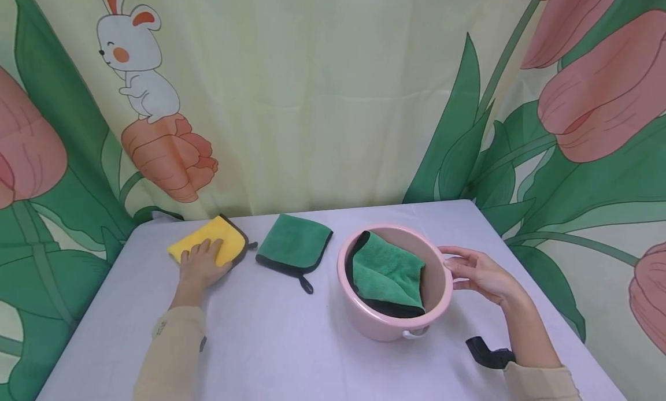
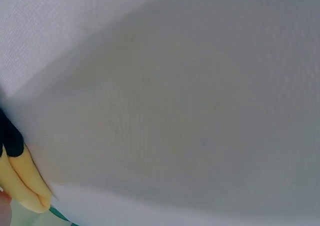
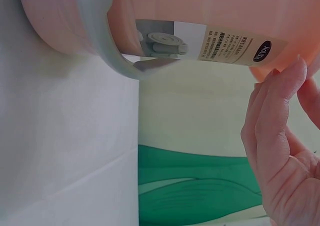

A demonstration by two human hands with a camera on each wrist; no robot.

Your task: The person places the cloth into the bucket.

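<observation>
My left hand (image 1: 202,256) lies flat, fingers straight, on a yellow cloth (image 1: 208,237) at the table's back left. In the left wrist view only a corner of the yellow cloth (image 2: 22,178) with its dark edge shows. A folded green cloth (image 1: 294,243) with a black border lies beside it. A pink basin (image 1: 376,326) holds another green cloth (image 1: 387,269). My right hand (image 1: 457,264) is at the basin's right rim, fingers relaxed and touching it. The right wrist view shows the basin (image 3: 200,11), its pale handle (image 3: 102,46), a label and my straight fingers (image 3: 280,121) alongside.
The pale lilac table (image 1: 291,349) ends at a printed curtain (image 1: 322,100) behind and beside it. A black wrist-camera mount (image 1: 486,352) sits by my right forearm. The table's right edge runs close to the basin.
</observation>
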